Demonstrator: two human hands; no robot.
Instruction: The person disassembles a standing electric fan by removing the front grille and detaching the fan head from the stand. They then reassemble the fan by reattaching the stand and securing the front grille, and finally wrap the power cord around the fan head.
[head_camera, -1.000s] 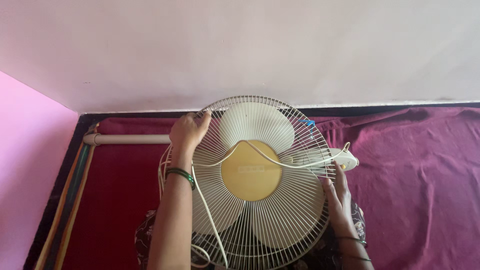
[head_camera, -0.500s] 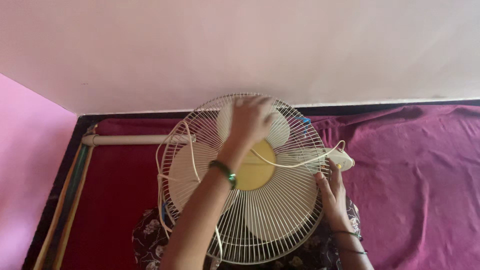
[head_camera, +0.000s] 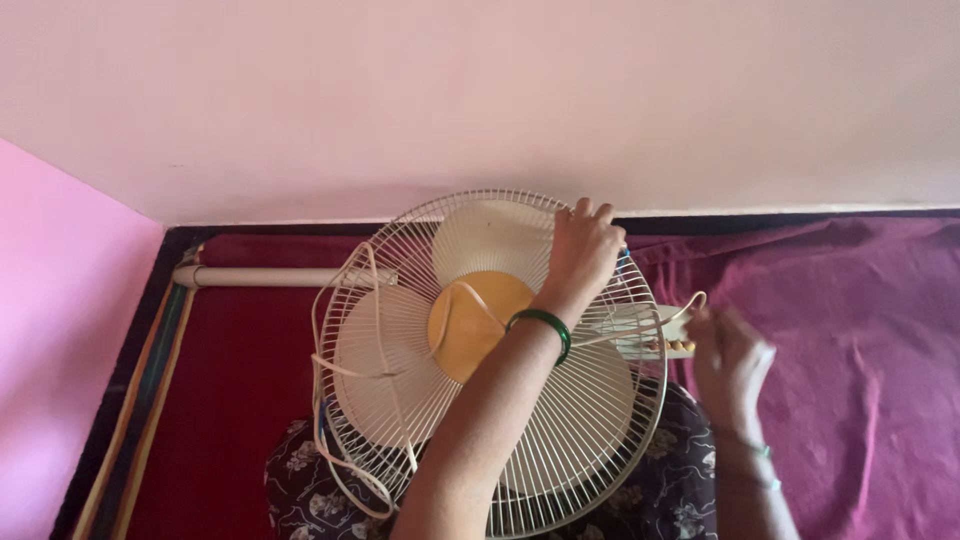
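Currently the fan (head_camera: 490, 365) is held on the lap, its wire guard gripped at the upper rim by the left hand (head_camera: 583, 250). The right hand (head_camera: 730, 365) is blurred beside the control box (head_camera: 650, 335); its grip cannot be told. Fingers could be caught by the loose cord (head_camera: 345, 400).

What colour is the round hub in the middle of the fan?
Yellow-orange hub, seen best in the head view.

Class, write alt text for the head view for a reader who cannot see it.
A left hand grips the upper right rim of a cream fan lying on the lap, while the right hand touches its cord beside the switch box. Maroon cloth lies beneath.
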